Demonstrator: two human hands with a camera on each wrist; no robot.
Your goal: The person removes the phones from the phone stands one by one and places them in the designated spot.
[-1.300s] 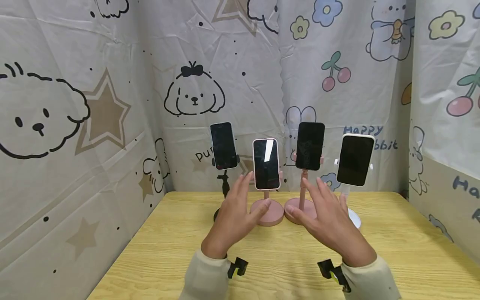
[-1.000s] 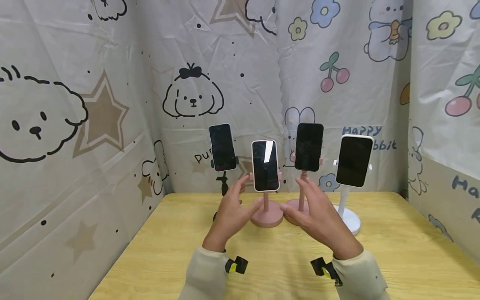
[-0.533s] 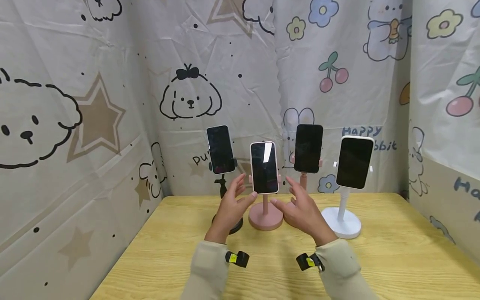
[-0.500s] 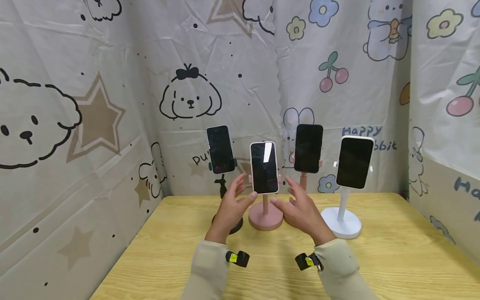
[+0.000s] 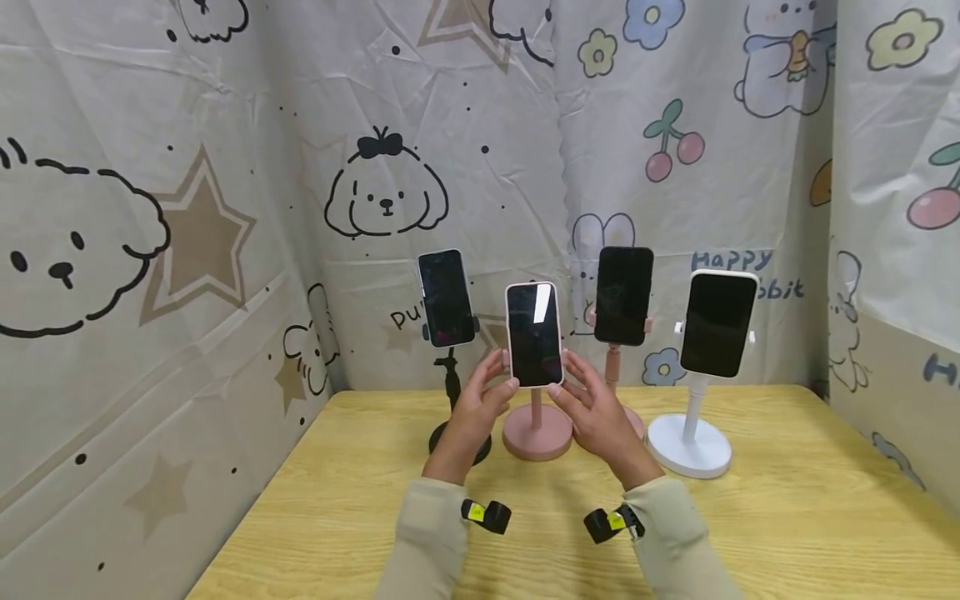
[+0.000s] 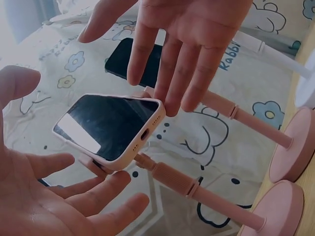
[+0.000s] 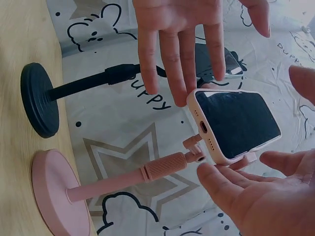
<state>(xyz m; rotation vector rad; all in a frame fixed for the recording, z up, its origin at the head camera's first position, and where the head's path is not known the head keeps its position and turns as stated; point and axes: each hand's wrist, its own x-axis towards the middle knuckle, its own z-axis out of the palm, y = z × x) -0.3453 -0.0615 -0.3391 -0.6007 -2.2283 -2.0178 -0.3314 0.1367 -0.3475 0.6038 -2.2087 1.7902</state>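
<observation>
A phone in a pale pink case (image 5: 535, 333) sits upright in a pink phone stand (image 5: 537, 433), its dark screen catching a bright reflection. On its left side is my left hand (image 5: 480, 408), relaxed fingers by the stand's clamp and thumb tip overlapping the lower corner. My right hand (image 5: 596, 412) mirrors it on the other side. From the left wrist view, the left palm (image 6: 29, 196) faces up beside the phone (image 6: 108, 125), thumb held away from the screen. In the right wrist view, the right hand's fingers (image 7: 231, 184) lie right at the case's lower edge.
Left of it stands a black stand (image 5: 452, 375) with a phone (image 5: 446, 298). To the right, a second pink stand (image 5: 613, 367) bears a black phone (image 5: 624, 296), beside a white stand (image 5: 690, 446) with a white-framed phone (image 5: 718, 323). All share the wooden table (image 5: 360, 517) before a printed curtain (image 5: 495, 192).
Both hands have come inward to the sides of the pink-cased phone, the right one travelling left from in front of the other stands. The phones stay in their stands.
</observation>
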